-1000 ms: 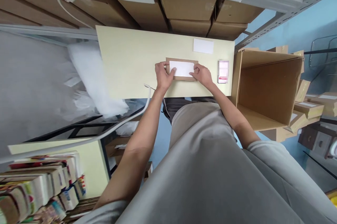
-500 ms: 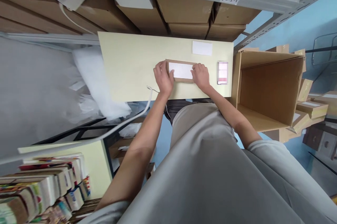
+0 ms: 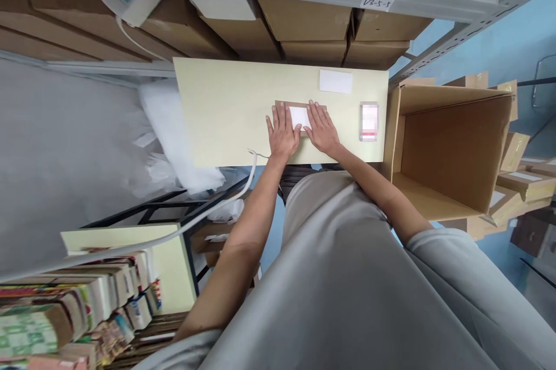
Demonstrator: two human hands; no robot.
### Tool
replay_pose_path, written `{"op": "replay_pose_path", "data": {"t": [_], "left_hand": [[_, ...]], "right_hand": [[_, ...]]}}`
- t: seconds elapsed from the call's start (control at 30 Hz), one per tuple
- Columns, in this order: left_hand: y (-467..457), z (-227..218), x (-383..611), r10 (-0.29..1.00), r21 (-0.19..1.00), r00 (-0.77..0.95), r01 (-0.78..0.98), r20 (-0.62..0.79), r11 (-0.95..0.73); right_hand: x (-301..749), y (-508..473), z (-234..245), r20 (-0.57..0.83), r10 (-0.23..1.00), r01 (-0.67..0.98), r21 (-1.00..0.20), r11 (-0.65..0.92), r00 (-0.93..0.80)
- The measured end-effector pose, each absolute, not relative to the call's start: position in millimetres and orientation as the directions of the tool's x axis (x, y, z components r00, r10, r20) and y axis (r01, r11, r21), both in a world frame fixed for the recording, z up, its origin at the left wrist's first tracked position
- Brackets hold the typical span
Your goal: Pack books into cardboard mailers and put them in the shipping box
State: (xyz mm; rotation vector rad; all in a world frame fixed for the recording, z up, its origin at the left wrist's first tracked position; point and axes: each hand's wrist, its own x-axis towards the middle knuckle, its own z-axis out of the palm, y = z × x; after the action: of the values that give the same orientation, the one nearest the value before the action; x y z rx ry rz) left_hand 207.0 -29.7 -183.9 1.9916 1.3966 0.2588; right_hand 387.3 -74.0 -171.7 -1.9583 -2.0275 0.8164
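Note:
A small brown cardboard box (image 3: 304,104) lies on the pale yellow tabletop (image 3: 226,115) in front of me. On its top is a white paper label (image 3: 297,117), partly covered by my hands. My left hand (image 3: 283,134) lies flat on the left part of the label, fingers stretched out. Flat on the right part rests my right hand (image 3: 322,129), its fingers also extended. The two thumbs come close together near the label's lower edge. Behind the box lies another white slip of paper (image 3: 336,81). To the right is a phone (image 3: 369,121) with a blurred screen.
A large open carton (image 3: 452,144) stands right of the table, with smaller boxes (image 3: 527,185) beyond. Boxes (image 3: 304,19) fill the shelf behind. A white cable (image 3: 204,205) runs from the left to the table's front edge. Books (image 3: 99,295) stand lower left.
Both hands have gone from gripping the label's ends with bent fingers to lying flat on it, closer together. The view has shifted slightly.

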Motion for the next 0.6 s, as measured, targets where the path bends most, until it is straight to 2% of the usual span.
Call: {"op": "replay_pose_path", "data": {"t": [0.3,0.6], "left_hand": [[-32.5,-180.8,212.8,0.909,0.576,0.306,0.812,-0.285,-0.093],[-36.8,-170.2,211.7,0.891,0.539,0.322,0.835,-0.319,-0.11]], "right_hand": [[396.8,-79.1,-167.8,-0.243,0.966,0.83,-0.554,-0.065,-0.087],[415.6,-105.8,-153.5,-0.3,0.936,0.83,-0.558,-0.016,-0.183]]}}
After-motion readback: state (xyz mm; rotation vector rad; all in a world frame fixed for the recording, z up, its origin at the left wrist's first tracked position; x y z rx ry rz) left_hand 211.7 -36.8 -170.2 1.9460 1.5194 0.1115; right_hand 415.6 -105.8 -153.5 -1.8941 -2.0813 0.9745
